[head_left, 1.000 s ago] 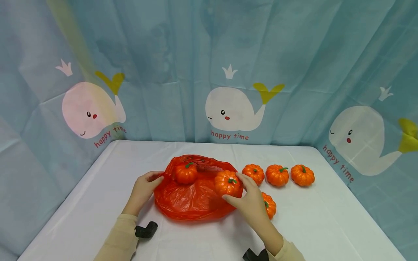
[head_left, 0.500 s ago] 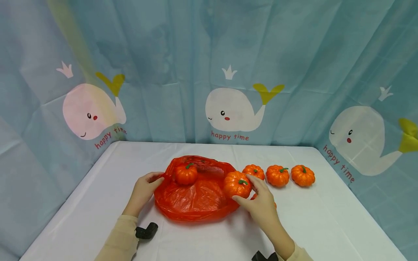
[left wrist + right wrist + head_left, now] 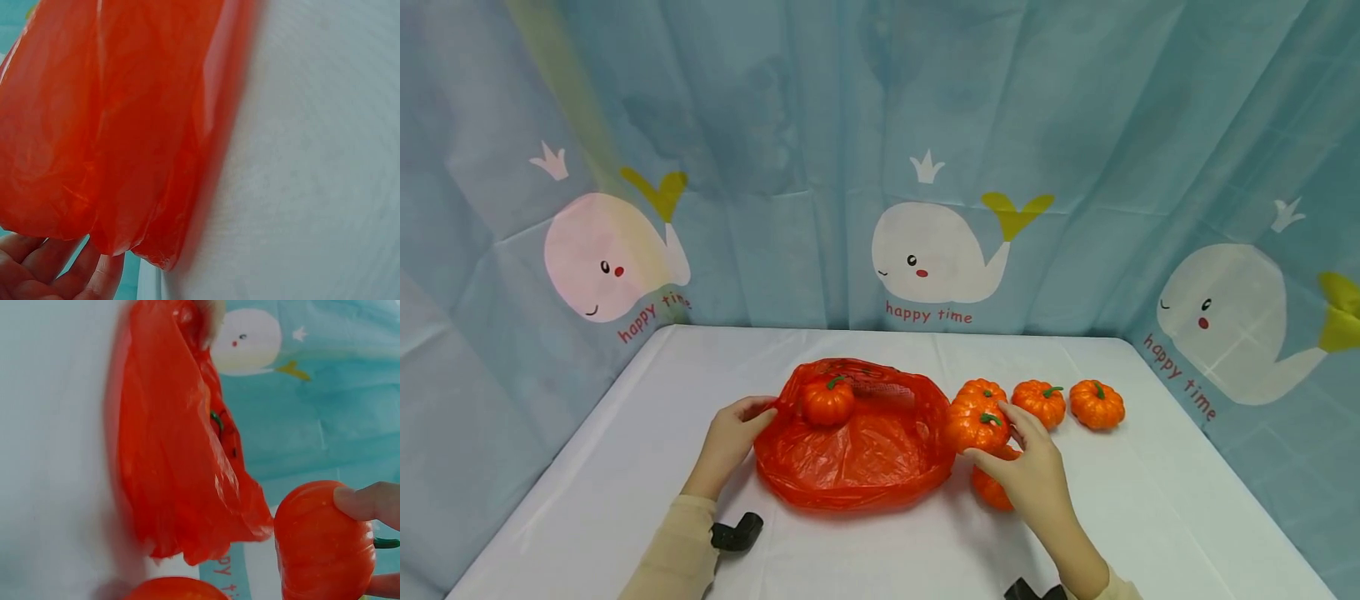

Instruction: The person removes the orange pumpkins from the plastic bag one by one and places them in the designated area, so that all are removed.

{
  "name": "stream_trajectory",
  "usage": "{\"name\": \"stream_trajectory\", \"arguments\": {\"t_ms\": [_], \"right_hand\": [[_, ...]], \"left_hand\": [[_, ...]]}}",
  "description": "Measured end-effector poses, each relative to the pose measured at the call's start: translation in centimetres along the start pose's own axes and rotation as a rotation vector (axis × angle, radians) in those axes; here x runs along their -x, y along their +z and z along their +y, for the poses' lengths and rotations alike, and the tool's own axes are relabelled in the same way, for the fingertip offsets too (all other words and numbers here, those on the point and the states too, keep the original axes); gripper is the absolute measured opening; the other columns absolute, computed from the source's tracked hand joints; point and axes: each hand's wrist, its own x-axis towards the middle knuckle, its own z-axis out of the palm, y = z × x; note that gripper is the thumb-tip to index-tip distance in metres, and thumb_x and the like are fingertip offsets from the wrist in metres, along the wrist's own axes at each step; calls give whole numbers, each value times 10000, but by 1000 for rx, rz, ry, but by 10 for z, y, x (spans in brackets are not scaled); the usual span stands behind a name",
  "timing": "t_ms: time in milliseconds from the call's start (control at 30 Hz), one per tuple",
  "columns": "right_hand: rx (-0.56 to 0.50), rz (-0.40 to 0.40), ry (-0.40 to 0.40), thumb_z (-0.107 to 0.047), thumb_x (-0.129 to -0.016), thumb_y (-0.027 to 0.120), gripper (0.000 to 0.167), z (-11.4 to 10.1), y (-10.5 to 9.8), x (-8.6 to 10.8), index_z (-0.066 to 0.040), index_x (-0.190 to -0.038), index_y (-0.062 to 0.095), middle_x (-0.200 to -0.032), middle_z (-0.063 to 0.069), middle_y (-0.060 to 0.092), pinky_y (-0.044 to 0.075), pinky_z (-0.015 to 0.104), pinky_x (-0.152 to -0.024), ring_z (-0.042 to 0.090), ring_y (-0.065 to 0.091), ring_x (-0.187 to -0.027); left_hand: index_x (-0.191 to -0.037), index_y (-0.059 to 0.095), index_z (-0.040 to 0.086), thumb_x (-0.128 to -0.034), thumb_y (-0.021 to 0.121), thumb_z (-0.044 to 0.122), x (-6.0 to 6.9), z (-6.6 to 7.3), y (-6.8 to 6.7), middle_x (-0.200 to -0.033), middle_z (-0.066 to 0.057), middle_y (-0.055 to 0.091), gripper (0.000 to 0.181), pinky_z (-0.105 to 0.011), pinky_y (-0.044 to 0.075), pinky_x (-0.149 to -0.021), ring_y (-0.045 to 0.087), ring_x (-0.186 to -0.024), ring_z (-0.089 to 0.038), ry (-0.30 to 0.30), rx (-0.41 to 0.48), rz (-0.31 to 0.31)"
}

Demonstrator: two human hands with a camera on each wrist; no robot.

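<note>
A red plastic bag [image 3: 850, 467] lies with its mouth spread wide on the white table, and one small orange pumpkin [image 3: 827, 405] sits inside it. My left hand [image 3: 730, 437] pinches the bag's left rim; in the left wrist view, its fingers show below the red film [image 3: 125, 125]. Just beyond the bag's right edge, my right hand [image 3: 1033, 467] holds another small pumpkin [image 3: 973, 431] with a green stem between thumb and fingers. The right wrist view shows this held pumpkin [image 3: 322, 544] raised beside the bag [image 3: 169, 444].
Behind the held pumpkin, a row of pumpkins includes one partly covered [image 3: 981, 388], a middle one [image 3: 1039, 404] and a right one [image 3: 1097, 405]. Another pumpkin [image 3: 991, 490] lies partly hidden below my right hand. A blue whale-print curtain [image 3: 820, 250] hangs behind the table.
My right hand has carried its pumpkin rightward, from over the bag's right side to beyond its edge. My left hand stays at the left rim.
</note>
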Motion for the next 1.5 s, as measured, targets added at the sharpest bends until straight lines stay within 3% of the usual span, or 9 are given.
{"name": "stream_trajectory", "arguments": {"t_ms": [300,733,1200,1500], "right_hand": [[14,7,4,-265,-797,841,819,5,-14,1,-73,-1483,439,-1533,132,401,389,526,-1140,379,440,-1396],[75,44,14,-292,-788,849,862,19,-32,2,-18,-1483,418,-1552,226,354,373,516,-1144,418,424,-1391],[100,107,105,-363,-776,850,948,40,-54,2,-6,-1511,368,-1574,242,323,374,514,-1134,412,379,-1407],[111,136,143,-384,-773,849,984,49,-63,2,-1,-1524,341,-1570,274,308,372,532,-1129,438,361,-1407]], "left_hand": [[-1326,606,38,-1004,555,247,-1,0,0,-1357,-201,601,387,-521,442,-1107,505,-1303,-356,1,-4,6],[-1326,607,43,-1004,558,258,-1,-2,0,-1358,-194,604,390,-516,443,-1108,508,-1305,-349,4,1,4],[-1333,603,47,-1006,556,249,-1,-1,0,-1374,-195,594,387,-521,432,-1118,493,-1326,-355,16,5,1],[-1321,624,86,-1009,570,334,0,-1,-1,-1346,-154,626,403,-480,456,-1103,530,-1288,-301,40,14,23]]}}
